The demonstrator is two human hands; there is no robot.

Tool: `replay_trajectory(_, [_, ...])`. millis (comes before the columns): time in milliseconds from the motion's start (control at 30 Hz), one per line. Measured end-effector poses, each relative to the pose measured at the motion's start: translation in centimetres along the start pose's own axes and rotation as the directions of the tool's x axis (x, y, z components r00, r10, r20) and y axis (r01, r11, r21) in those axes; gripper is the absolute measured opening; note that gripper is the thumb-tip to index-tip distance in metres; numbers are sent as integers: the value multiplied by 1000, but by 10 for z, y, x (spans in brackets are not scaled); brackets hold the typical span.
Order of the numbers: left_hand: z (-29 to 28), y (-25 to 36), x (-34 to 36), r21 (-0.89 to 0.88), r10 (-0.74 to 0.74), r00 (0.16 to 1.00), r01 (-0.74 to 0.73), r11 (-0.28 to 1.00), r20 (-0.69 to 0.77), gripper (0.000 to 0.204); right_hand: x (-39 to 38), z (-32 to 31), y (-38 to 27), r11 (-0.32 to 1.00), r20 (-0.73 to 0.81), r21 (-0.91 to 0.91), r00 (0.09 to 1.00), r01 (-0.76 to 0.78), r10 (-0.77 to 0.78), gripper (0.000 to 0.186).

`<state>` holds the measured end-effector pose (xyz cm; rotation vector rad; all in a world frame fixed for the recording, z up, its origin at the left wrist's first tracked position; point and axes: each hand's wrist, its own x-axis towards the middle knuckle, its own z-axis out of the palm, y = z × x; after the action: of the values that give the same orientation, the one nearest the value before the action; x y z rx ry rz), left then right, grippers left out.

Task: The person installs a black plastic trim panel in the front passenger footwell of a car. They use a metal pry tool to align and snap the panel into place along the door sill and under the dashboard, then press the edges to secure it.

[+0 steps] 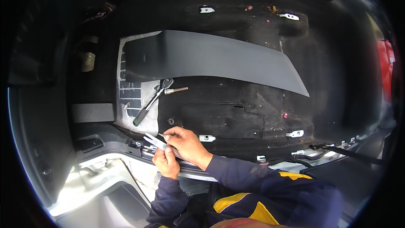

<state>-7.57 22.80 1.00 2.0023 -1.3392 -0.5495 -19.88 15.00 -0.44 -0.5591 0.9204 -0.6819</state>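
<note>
My left hand point(167, 162) grips a pale forked pry tool point(154, 141), prongs pointing up-left. My right hand point(187, 147) is closed over the tool, thumb and index finger pinched at a small thin piece point(161, 135) too small to make out. Beyond my hands, a ratchet point(144, 112) with a green-and-black handle lies on a silver mat point(149, 124) with dark rectangles, beside a socket bit point(179, 89). A long grey curved panel point(215, 59) lies across the mat and the dark vehicle floor point(219, 114).
Several white metal brackets point(297, 133) sit around the floor. A door sill point(141, 152) with exposed clips and wiring runs along the near edge. A dark interior trim wall point(38, 135) stands at the left. A dark strap point(350, 154) crosses at the right, and something red point(386, 69) shows beyond.
</note>
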Motion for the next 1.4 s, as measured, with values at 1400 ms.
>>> replay_trajectory(1400, [3,7,0,110,33,999,-31,993,-12,31,0,6,7,998,-21,41,999,-42,43,29])
